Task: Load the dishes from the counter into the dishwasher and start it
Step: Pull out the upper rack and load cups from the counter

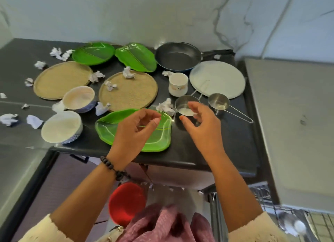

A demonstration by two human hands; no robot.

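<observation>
White mug (178, 84) — dark print, unreadable.

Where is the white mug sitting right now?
In the head view the white mug stands upright right of centre on the dark counter, between the woven tray and grey plate, just before the frying pan.

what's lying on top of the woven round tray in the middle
Two crumpled paper scraps lie on the middle woven tray, another at its far rim. Whatever is beneath them is hidden.
</observation>
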